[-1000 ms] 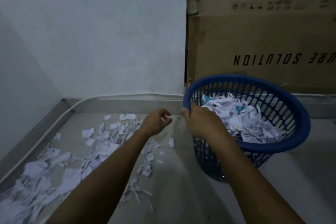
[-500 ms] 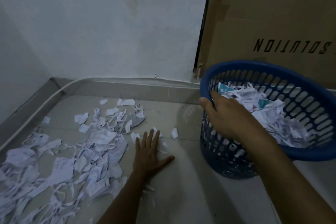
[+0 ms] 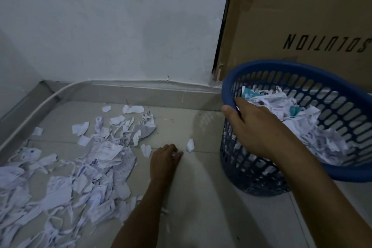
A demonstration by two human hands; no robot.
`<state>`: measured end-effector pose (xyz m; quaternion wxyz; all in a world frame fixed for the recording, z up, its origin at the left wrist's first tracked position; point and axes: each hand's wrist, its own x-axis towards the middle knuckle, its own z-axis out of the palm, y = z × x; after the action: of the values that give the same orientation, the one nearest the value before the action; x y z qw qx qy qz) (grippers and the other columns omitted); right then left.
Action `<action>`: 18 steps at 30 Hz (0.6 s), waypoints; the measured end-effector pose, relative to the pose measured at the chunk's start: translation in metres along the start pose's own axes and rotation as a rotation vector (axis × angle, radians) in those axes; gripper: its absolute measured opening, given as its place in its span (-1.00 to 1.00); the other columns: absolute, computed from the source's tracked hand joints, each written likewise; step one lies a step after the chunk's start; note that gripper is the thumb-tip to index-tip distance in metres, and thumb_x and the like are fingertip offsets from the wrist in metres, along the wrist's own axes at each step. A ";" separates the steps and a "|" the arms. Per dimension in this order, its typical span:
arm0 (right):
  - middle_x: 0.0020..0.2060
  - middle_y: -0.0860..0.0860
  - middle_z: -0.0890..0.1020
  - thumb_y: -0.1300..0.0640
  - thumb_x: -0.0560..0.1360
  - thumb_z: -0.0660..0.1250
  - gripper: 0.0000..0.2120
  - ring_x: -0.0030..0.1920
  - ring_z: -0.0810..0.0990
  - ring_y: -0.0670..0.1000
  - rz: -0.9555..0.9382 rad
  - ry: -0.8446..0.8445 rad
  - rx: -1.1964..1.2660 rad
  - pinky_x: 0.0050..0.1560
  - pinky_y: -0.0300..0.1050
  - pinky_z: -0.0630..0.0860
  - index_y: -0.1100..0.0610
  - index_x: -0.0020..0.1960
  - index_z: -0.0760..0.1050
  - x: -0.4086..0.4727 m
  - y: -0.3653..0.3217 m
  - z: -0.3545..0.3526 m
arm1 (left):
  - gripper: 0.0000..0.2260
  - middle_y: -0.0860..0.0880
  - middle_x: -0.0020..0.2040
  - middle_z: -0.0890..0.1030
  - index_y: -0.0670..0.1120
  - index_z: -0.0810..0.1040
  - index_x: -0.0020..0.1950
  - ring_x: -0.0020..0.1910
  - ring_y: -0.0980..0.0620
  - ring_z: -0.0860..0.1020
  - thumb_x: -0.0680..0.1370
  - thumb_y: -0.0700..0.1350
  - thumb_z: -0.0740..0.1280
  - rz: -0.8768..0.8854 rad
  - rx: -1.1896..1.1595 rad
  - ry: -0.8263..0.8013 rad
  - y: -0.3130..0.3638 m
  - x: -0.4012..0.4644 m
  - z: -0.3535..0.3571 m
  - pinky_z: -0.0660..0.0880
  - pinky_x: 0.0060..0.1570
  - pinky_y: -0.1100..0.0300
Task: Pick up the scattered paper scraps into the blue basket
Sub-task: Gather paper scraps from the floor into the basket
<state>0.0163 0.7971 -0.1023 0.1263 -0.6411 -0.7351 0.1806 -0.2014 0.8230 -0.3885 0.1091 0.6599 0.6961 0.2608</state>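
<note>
Scraps (image 3: 84,169) pinched in left hand (image 3: 164,159) (cardboard box (image 3: 302,16) behind); right hand (image 3: 253,127) grips basket (image 3: 261,169) rim

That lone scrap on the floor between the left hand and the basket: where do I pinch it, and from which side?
Pinch the lone scrap by its raised upper edge, coming from above and from the left hand's side. It looks curled up off the floor rather than flat, and the blue basket crowds its far side.

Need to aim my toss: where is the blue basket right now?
In the head view the blue basket stands at right on the floor before the cardboard box, its near rim gripped by the right hand.
</note>
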 end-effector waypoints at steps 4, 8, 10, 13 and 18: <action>-0.08 0.04 0.51 -0.23 0.66 -0.05 -0.65 -0.08 0.45 0.10 0.008 -0.011 -0.005 -0.11 0.02 0.36 0.00 0.12 0.33 0.001 0.000 0.000 | -0.81 -0.04 -0.20 0.55 -0.08 0.49 -0.15 -0.24 -0.06 0.53 0.59 -0.01 0.32 -0.057 -0.070 -0.029 0.000 0.000 -0.002 0.51 -0.24 -0.03; -0.05 0.03 0.49 -0.22 0.67 -0.05 -0.66 -0.07 0.44 0.09 0.016 -0.006 -0.009 -0.09 0.01 0.36 -0.01 0.13 0.33 0.001 0.000 0.000 | -0.79 0.00 -0.24 0.56 -0.08 0.50 -0.16 -0.24 0.03 0.52 0.61 0.01 0.32 -0.129 -0.207 -0.019 0.000 -0.001 -0.011 0.51 -0.21 0.06; -0.04 0.03 0.50 -0.22 0.67 -0.05 -0.66 -0.06 0.44 0.09 0.010 -0.004 0.000 -0.06 0.02 0.38 -0.01 0.15 0.34 0.000 0.000 -0.001 | -0.79 0.01 -0.28 0.57 -0.07 0.52 -0.17 -0.27 0.06 0.53 0.59 0.01 0.34 -0.173 -0.314 -0.012 0.002 0.002 -0.021 0.51 -0.20 0.05; 0.00 0.06 0.53 -0.21 0.68 -0.04 -0.62 -0.06 0.45 0.09 0.003 -0.003 0.007 -0.05 0.02 0.40 0.02 0.22 0.37 -0.001 -0.001 -0.002 | -0.78 0.00 -0.36 0.55 -0.11 0.52 -0.23 -0.35 0.09 0.49 0.56 -0.05 0.40 -0.182 -0.453 0.078 0.014 0.011 -0.043 0.43 -0.29 0.13; 0.02 0.11 0.57 -0.21 0.68 -0.06 -0.64 -0.07 0.48 0.13 -0.003 -0.019 -0.007 -0.08 0.01 0.40 0.01 0.16 0.35 -0.003 -0.001 -0.002 | -0.73 0.02 -0.40 0.49 -0.09 0.47 -0.30 -0.42 0.18 0.41 0.55 -0.08 0.42 -0.065 -0.522 0.194 0.050 0.035 -0.091 0.30 -0.39 0.34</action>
<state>0.0164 0.7938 -0.1002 0.1176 -0.6387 -0.7379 0.1838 -0.2071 0.8365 -0.2801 0.2166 0.5589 0.6332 0.4896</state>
